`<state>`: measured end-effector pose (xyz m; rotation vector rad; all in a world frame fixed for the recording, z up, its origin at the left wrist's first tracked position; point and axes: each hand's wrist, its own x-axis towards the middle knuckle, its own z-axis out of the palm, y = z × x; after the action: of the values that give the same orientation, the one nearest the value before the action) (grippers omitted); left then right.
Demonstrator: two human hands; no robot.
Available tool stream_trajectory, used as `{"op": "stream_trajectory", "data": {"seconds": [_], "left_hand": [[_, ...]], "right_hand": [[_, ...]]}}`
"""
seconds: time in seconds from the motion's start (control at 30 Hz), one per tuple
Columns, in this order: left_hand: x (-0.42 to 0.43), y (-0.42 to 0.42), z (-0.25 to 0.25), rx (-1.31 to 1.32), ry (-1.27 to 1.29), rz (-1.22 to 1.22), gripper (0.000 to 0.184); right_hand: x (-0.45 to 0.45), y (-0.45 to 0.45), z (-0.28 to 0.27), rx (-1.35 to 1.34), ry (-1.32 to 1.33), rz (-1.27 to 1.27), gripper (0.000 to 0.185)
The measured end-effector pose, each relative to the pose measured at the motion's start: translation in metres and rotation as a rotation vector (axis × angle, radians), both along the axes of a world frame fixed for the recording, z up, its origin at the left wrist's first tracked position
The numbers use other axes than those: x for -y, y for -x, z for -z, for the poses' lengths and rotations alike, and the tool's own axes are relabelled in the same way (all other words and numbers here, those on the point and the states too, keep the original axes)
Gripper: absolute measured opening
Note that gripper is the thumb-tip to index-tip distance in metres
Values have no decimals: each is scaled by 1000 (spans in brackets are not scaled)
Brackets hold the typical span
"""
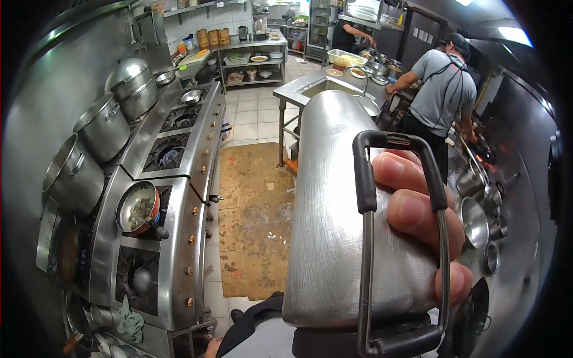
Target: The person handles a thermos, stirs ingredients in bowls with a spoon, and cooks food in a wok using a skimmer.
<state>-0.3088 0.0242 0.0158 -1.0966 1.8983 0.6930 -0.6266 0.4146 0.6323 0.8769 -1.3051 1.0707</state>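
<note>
Very close to the camera, a brushed stainless steel flask (334, 209) fills the middle of the view, its rounded end pointing up and away. A wire carry handle (367, 250) with black grips stands out from its side. My right hand (424, 218) is closed round the flask, with fingertips showing through and beside the handle; the thumb is hidden. The flask's near end has a black part (352, 341) at the bottom edge. Only a sliver of my left hand (212, 347) shows at the bottom, beside my light clothing; its fingers cannot be made out.
Along the left runs a steel stove (179, 250) with a small red-sided pan (138, 207) and tall pots (74, 173). Cardboard (253, 238) covers the floor. A steel sink table (289, 89) is ahead. One co-worker (444, 89) works at the right, another (346, 36) farther back.
</note>
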Motion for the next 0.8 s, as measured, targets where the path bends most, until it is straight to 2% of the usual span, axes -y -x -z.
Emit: {"op": "stream_trajectory", "data": {"seconds": [0.1,0.47,0.53,0.57,0.67,0.7,0.77,0.8], "left_hand": [[0,2,3,63,0,-41,74],[0,-12,9,22,-67,-24,80],[0,-14,10,24,-69,-33,80],[-2,-13,9,32,-40,-52,80],[-3,-14,5,19,-31,-12,80],[-1,-15,5,-3,-50,48,80],[-1,-14,4,-15,-31,38,78],[-3,-13,1,-26,-13,31,76]], "right_hand": [[-5,4,-2,-39,22,0,45],[1,-4,-7,-167,92,-9,34],[-7,-14,-6,15,-73,-47,43],[-6,-10,-4,17,-73,-51,43],[-8,15,1,-163,-122,-89,42],[-8,12,3,-97,-118,-78,40],[-14,15,0,-122,-162,-139,50],[-26,26,0,-180,-287,-192,52]]}}
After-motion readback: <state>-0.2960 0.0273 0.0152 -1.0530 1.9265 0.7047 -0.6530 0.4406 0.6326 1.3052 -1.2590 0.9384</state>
